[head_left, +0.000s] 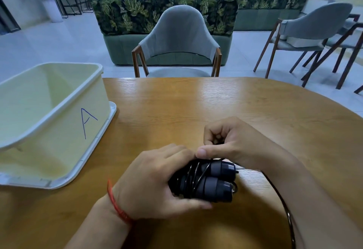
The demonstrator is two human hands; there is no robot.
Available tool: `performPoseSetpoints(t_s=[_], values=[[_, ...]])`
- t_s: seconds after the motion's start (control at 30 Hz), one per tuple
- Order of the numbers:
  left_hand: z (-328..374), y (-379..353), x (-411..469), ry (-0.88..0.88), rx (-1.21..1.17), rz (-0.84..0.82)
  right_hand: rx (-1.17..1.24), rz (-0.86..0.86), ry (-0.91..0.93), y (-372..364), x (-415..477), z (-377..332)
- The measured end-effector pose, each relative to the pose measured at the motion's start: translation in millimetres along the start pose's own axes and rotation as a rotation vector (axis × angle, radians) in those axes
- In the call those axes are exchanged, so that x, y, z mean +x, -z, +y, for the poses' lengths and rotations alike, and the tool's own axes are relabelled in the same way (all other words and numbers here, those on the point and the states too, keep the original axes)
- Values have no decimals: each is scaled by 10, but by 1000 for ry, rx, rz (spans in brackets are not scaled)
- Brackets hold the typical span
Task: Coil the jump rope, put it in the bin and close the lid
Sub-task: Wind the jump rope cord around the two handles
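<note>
My left hand [155, 182] grips the two dark grey handles of the jump rope [214, 180], held side by side just above the wooden table [196, 101]. Black cord is wound several times around the handles. My right hand [229, 140] pinches the cord just above the handles, thumb pressed on the wraps. A loose length of cord [288, 215] trails to the lower right under my right forearm. The pale yellow bin [59, 130], marked with a blue "A", stands open at the left, resting on its white lid [94, 156].
A grey chair [176, 38] faces me across the table. A leaf-patterned green sofa [157, 10] stands behind it, with a seated person beyond. More chairs [310, 30] stand at the right.
</note>
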State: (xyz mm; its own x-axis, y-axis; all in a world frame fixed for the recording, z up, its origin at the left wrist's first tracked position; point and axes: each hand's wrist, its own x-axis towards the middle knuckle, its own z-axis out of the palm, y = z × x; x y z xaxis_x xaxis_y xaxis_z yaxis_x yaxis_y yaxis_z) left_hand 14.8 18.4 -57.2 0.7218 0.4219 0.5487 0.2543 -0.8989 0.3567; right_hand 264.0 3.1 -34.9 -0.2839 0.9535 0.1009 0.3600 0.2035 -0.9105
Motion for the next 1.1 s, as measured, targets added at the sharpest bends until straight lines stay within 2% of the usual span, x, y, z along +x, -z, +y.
performPoseSetpoints(t_s=[0.1,0.2,0.3,0.4,0.47,0.57,0.63,0.7,0.77,0.83,0.9,0.97,1.1], values=[[35,-9,-30,58,-155,94,120,51,35,-52,33,-5],[32,-17,-55,203,-404,182,141,200,68,-173,87,-26],[65,-46,-54,306,-609,252,-19,393,64,-344,123,-58],[100,-54,-47,404,-738,248,-310,584,58,-487,129,-94],[89,-48,-39,415,-755,229,-326,640,53,-487,122,-52],[57,-55,-8,421,-699,321,-158,567,127,-418,119,20],[62,-68,30,476,-736,408,-138,506,100,-425,109,-43],[52,-47,78,582,-873,543,-112,381,14,-423,82,-96],[-55,45,118,726,-963,748,19,169,-125,-345,19,-153],[-245,177,101,838,-926,947,71,-14,-254,-224,-50,-221],[-405,295,47,911,-830,1046,4,-80,-302,-142,-73,-241],[-471,313,6,946,-628,960,-61,-73,-279,-114,-88,-261],[-443,198,-21,913,-170,619,-106,-47,-127,-106,-142,-317]])
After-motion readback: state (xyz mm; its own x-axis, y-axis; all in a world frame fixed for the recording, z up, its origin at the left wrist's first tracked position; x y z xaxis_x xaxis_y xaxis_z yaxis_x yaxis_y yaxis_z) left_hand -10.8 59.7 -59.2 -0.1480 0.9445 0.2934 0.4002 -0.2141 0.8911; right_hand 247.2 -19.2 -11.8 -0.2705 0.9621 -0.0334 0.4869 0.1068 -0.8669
